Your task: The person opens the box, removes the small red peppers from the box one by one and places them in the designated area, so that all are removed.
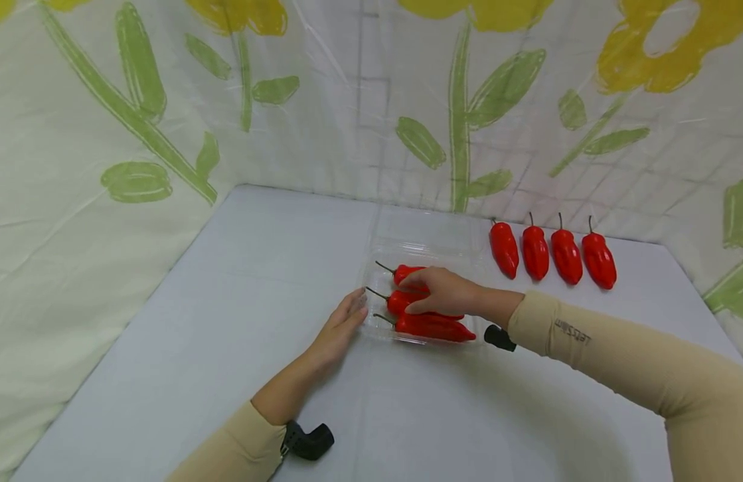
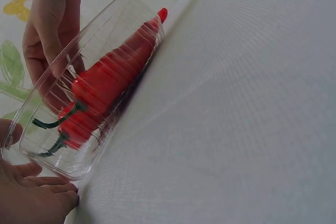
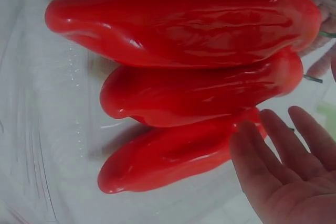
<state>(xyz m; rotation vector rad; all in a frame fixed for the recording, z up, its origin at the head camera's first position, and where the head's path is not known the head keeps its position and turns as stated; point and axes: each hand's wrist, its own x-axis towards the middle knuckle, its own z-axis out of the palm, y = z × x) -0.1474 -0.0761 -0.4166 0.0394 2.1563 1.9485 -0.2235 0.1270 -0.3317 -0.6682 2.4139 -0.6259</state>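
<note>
Three red peppers with green stems lie side by side in a clear plastic clamshell box (image 1: 420,340); the nearest pepper (image 1: 434,327) shows fully. My right hand (image 1: 444,291) reaches in over the middle pepper (image 1: 397,304) and the far pepper (image 1: 403,273), covering part of both. In the right wrist view its fingers (image 3: 278,142) are extended, with fingertips at the stem end of one pepper (image 3: 178,153). My left hand (image 1: 341,328) rests against the left end of the box. Its extended fingers (image 2: 47,190) lie along the outer wall in the left wrist view.
Several more red peppers (image 1: 566,256) lie in a row at the back right of the white table (image 1: 239,281). The raised clear lid (image 1: 432,231) stands behind the box. A flower-printed curtain (image 1: 323,134) hangs along the table's back edge.
</note>
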